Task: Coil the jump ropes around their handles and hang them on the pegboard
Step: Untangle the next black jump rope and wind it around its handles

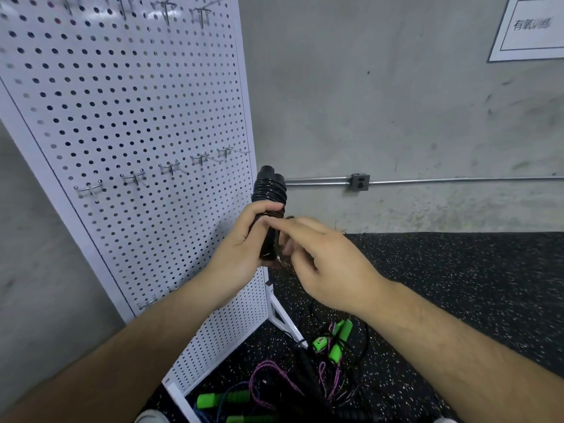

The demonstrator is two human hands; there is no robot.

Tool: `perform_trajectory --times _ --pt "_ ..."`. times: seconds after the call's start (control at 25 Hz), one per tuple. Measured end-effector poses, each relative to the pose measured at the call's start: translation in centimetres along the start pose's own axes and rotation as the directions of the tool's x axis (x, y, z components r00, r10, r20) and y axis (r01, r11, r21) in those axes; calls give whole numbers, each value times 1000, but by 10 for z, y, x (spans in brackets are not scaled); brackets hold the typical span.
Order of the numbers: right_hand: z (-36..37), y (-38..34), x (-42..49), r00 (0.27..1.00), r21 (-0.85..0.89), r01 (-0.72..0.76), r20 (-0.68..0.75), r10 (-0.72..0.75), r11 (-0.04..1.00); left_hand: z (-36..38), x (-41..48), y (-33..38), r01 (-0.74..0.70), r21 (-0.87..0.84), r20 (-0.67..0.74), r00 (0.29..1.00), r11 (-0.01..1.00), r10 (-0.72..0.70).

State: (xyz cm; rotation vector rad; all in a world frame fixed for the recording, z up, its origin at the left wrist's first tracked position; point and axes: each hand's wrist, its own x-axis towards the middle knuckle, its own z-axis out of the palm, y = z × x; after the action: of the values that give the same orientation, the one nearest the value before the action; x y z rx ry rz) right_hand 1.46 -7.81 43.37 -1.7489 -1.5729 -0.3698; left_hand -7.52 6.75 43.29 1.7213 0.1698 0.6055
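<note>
- Mid-frame: left grip [241, 242] wrapped round the handles [269, 171], right grip [323, 257] pinching the rope [270, 192].
- I reckon it's the last wraps; next I tuck, then hook a peg [134, 177].

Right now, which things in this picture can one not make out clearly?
- Lower part of the black jump rope, head view: covered by the left hand and right hand; the right hand's grip cannot be judged.
- Top hooks on the pegboard: blurred.
- Wall sign: cut by the right edge, text blurred.
- Green handle lowest in view: cut by the bottom edge.
</note>
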Motion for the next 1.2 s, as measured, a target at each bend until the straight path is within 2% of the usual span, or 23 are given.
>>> perform_trajectory --times 0.16,0.24,0.36,0.48,0.6,0.72,0.8,0.96,1.08,1.2 --pt "-11 3 1 985 48 -56 167 47 997 -5 5 2 12 -103 -50 999 995 -18" --pt "-15 7 2 985 -3 -54 165 54 999 -7 5 4 41 -165 -53 997 986 -50" --pt "-20 12 4 999 -67 -8 52 11 998 -7 2 5 84 -231 -15 996 969 -90" --pt "-26 15 7 988 -67 45 -148 -54 997 -8 1 6 104 -279 5 994 955 -107" --pt "-24 11 10 954 76 56 -299 -31 996 -6 -1 8 119 -333 52 993 935 -108" --pt "-22 -6 17 966 288 -94 -205 157 953 0 -5 9 116 -349 87 992 930 -92" --pt "-25 -9 20 975 240 -150 -128 184 959 3 -5 10 111 -356 93 992 928 -83" --pt "-32 -3 20 997 103 -80 -15 82 991 3 -4 12 108 -409 99 992 906 -74" --pt "-28 4 20 996 -86 -63 52 68 994 3 -4 14 95 -421 70 995 902 -73" --pt "-26 12 19 999 -31 -43 28 44 999 1 -2 16 89 -438 58 996 895 -70"
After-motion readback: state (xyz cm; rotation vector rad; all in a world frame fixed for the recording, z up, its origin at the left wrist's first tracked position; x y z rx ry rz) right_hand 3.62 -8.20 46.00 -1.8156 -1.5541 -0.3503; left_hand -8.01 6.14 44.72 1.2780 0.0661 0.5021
